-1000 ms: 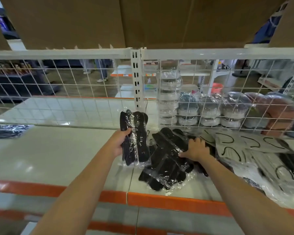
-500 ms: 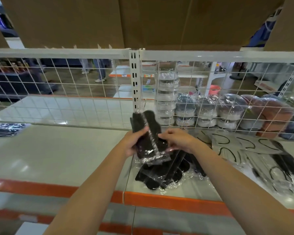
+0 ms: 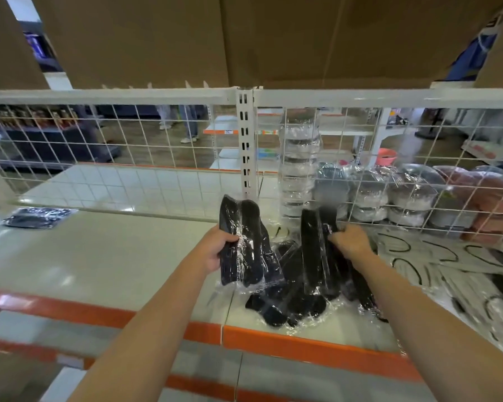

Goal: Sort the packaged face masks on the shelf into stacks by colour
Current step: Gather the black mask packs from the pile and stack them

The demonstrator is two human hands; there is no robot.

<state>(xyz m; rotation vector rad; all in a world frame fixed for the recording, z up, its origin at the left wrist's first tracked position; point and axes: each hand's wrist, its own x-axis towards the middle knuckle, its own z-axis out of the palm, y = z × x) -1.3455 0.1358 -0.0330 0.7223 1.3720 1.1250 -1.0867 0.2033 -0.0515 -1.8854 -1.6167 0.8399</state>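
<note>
Behind a white wire mesh panel point(image 3: 145, 158): stacked plastic-wrapped bowls point(image 3: 299, 169), a row of wrapped lidded pots point(image 3: 389, 195), reddish-brown wrapped goods point(image 3: 488, 198) at far right. Overhead, brown cardboard boxes point(image 3: 273, 39) on a white rail point(image 3: 99, 95). Beyond, an orange bucket point(image 3: 387, 156) and the blurred legs of people point(image 3: 183, 123) on the shop floor.

- The left hand point(image 3: 215, 249) is raised above the shelf, fingers curled round the edge of a black mask pack point(image 3: 246, 242) held upright.
- The right hand point(image 3: 349, 241) grips a second black mask pack point(image 3: 315, 253), also upright, knuckles up.
- Both bare forearms reach forward from below, converging toward the middle.
</note>
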